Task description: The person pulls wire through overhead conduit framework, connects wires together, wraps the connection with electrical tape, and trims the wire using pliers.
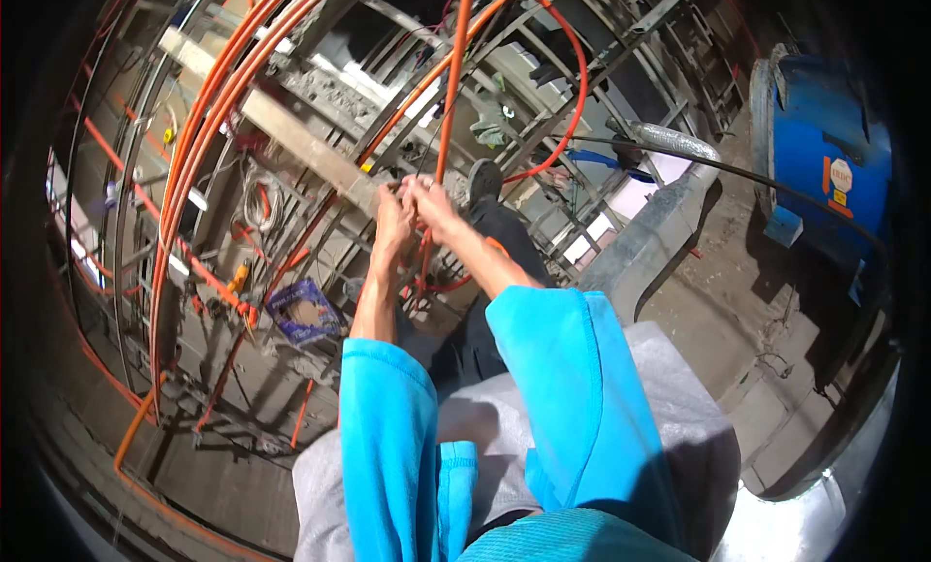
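Head view shows the person's bare left hand [391, 223] and bare right hand [430, 205] brought together near the middle, fingers bent and fingertips close to one another. Whether either grip is clenched on something cannot be told, since whatever lies between the fingertips is too small to make out. Just beside the hands, a slender orange plastic conduit [450, 106] descends from the upper edge, passing behind the right wrist. A long pale wooden plank [301, 145] slants down from the upper left, its lower end right by the left hand.

Both forearms emerge from bright blue fabric sleeves [572, 387]. A dark-trousered leg [509, 247] stretches out past the right forearm, ending in a dark shoe [485, 181]. Left of the hands lie a purple-blue printed wrapper with a round opening [281, 305] and a coiled pale cable [260, 201]. Several orange conduits [208, 116] curve down the left side. On the right stand a grey metal duct [645, 237] and a big blue metal box [834, 126].
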`<state>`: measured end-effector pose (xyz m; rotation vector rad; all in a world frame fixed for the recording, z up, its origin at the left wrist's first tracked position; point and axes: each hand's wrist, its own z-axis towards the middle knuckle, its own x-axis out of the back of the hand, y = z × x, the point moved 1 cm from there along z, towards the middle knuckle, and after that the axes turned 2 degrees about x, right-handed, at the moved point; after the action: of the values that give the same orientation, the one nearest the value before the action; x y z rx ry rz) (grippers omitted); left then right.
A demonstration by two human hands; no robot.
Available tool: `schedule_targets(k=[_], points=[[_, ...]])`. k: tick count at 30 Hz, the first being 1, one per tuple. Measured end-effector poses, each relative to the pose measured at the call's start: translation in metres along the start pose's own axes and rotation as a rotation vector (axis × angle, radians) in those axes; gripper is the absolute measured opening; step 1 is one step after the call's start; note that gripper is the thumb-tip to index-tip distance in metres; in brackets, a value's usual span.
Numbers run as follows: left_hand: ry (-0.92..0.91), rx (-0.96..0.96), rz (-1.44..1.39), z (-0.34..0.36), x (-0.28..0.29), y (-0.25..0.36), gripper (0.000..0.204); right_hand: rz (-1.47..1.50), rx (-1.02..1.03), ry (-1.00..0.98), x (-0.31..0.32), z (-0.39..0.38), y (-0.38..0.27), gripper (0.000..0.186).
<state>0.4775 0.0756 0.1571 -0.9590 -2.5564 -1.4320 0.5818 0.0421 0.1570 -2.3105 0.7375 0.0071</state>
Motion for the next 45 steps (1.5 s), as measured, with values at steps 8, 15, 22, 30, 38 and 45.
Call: schedule_targets(k=[8, 15, 22, 30, 38, 45], points=[[-0.063, 0.036, 0.159, -0.097, 0.079, -0.03, 0.045, -0.038, -0.228, -0.25, -0.007, -0.006, -0.02, 0.036], [-0.162, 0.131, 0.164, -0.21, 0.189, -0.022, 0.048, 0.09, -0.378, -0.063, 0.002, 0.026, -0.03, 0.032], [0.08, 0.026, 0.255, -0.336, 0.302, -0.105, 0.041, 0.068, -0.437, -0.011, -0.033, 0.035, -0.041, 0.026], [0.309, 0.338, 0.303, -0.492, 0.442, -0.177, 0.033, 0.04, -0.486, 0.006, -0.034, 0.052, -0.042, 0.028], [0.504, 0.356, 0.238, -0.538, 0.487, -0.227, 0.025, -0.19, -0.348, 0.093, -0.036, 0.066, -0.032, 0.034], [0.616, 0.19, 0.13, -0.521, 0.497, -0.248, 0.027, -0.773, 0.434, -0.412, -0.233, -0.093, -0.018, 0.046]])
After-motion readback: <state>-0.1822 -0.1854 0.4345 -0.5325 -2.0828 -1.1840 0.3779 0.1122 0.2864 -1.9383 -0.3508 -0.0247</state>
